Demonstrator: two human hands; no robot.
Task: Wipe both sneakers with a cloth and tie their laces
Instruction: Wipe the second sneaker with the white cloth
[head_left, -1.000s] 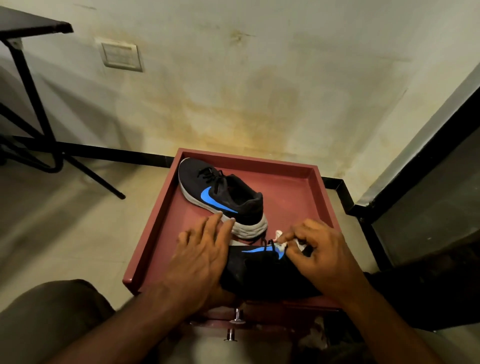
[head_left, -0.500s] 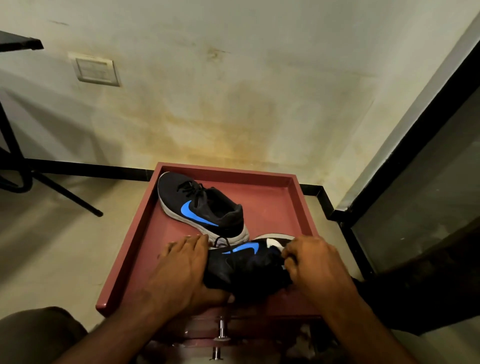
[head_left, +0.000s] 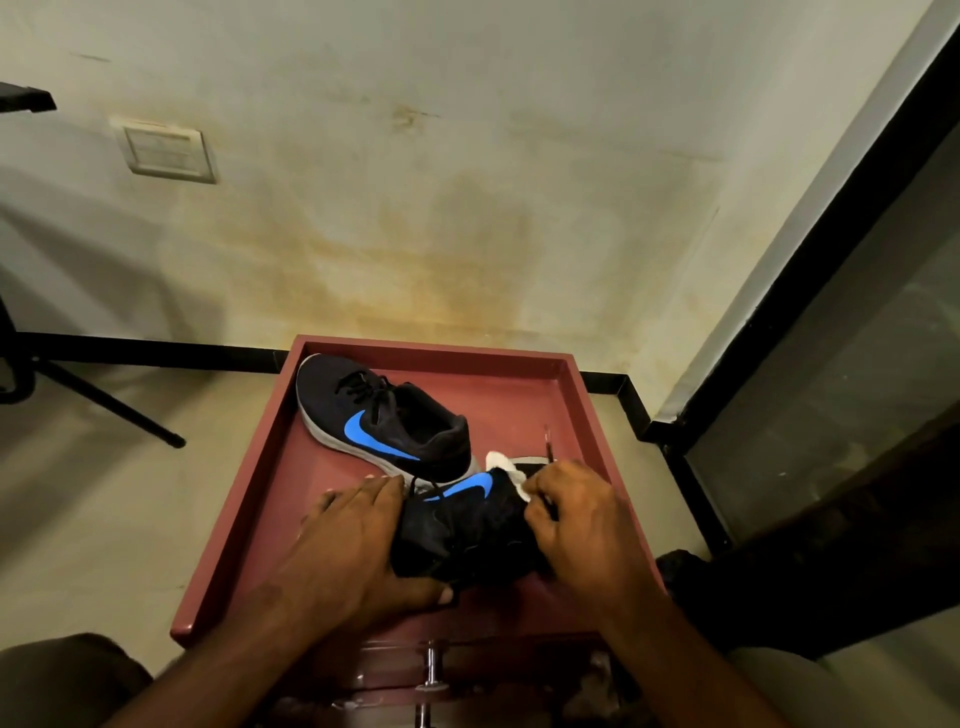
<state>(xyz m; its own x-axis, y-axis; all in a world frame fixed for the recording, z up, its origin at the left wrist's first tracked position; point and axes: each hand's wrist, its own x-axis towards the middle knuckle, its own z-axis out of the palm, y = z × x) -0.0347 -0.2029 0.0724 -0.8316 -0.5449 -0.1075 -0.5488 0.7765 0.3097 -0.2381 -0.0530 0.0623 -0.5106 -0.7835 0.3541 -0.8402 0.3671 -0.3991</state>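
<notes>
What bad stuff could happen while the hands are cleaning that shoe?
1. The near sneaker lies close to the tray's front edge; a hard wipe might push it off, though the left hand steadies it.
2. Its loose lace sticks up by the right hand, so the white cloth could snag it.
3. The far sneaker sits very near and might get bumped.
</notes>
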